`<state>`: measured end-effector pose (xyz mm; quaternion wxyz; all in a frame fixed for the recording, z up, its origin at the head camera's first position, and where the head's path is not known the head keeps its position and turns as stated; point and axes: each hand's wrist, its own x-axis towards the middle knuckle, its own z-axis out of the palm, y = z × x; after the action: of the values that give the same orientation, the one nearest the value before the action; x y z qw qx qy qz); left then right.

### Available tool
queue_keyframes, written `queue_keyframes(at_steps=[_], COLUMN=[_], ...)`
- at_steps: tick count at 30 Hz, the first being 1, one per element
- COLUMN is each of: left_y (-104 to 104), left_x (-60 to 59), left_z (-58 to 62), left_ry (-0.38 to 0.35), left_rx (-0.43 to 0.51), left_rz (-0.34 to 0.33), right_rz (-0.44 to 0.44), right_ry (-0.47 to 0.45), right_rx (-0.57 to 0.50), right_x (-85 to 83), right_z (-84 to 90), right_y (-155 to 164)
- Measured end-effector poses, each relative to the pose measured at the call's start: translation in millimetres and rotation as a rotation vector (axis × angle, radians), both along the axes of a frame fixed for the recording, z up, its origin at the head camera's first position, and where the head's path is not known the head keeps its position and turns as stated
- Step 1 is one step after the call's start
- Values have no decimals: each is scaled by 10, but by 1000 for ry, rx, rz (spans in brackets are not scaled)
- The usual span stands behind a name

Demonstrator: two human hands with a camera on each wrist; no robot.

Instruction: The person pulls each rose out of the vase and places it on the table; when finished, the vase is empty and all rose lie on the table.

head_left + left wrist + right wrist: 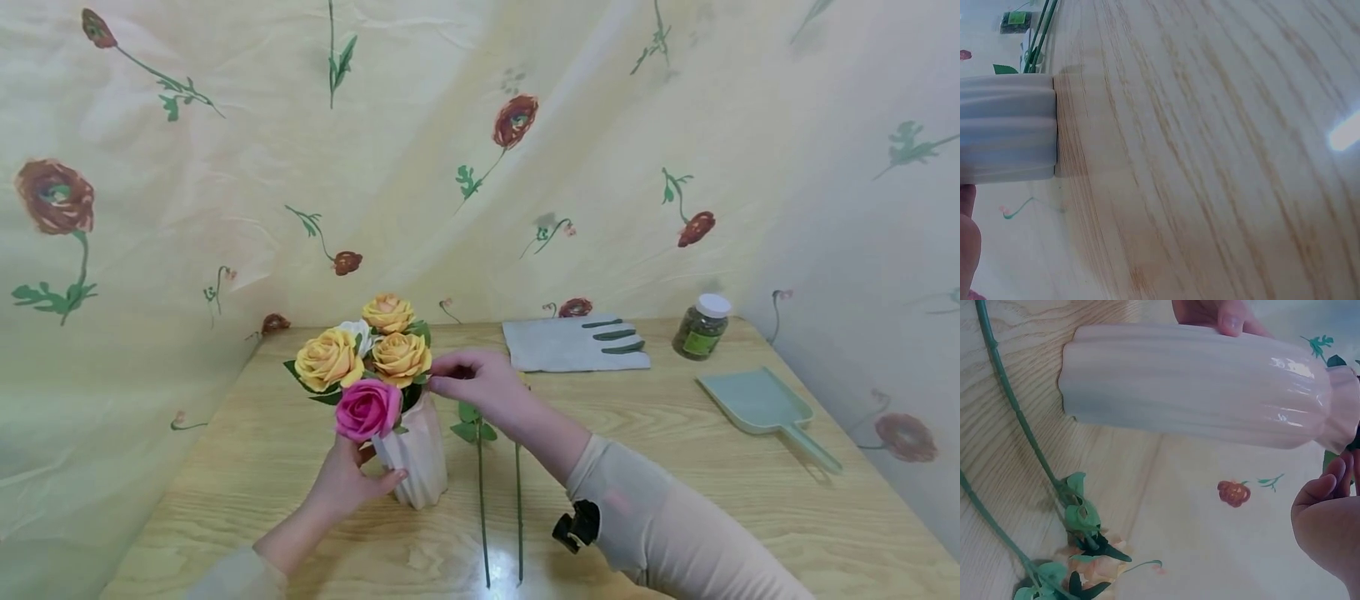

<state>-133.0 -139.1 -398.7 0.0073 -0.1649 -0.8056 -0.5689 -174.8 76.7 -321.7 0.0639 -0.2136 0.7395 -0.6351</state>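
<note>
A white ribbed vase (416,462) stands upright on the table, holding several artificial roses. My left hand (345,487) grips its left side, thumb toward the front; in the right wrist view that thumb (1232,322) lies against the glossy wall. At the vase's mouth, my right hand (487,387) pinches at the right-hand yellow rose (402,358), just below its bloom; the exact grip is partly hidden. Around it are two more yellow roses, a magenta rose (367,408) in front and a white rose (358,333) behind. The left wrist view shows the vase's lower part (1007,128).
Two long green rose stems (482,508) lie right of the vase, their peach blooms (1094,569) partly covered by leaves. Farther back are a grey-white glove (555,346) and a white-lidded jar (702,329). A pale green dustpan (757,404) lies at the right.
</note>
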Motion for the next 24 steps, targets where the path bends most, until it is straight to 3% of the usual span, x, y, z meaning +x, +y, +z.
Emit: queue_keyframes(at_steps=[6,14,22,24], left_y=[12,-50,-64,-64], left_x=[-2,-64,-106,-107], left_z=[-25,-202,-275,-274], left_ry=[-7,16,73,69], left_rx=[13,27,27,36], left_rz=[0,-8,-13,-14], right_rz=[-21,-66,-82,-86], right_ry=[21,86,102,111], right_rx=[50,179,144,132], right_x=[82,251,49,55], right_z=[135,377,85,88], right_y=[-83,-182,-245,-254])
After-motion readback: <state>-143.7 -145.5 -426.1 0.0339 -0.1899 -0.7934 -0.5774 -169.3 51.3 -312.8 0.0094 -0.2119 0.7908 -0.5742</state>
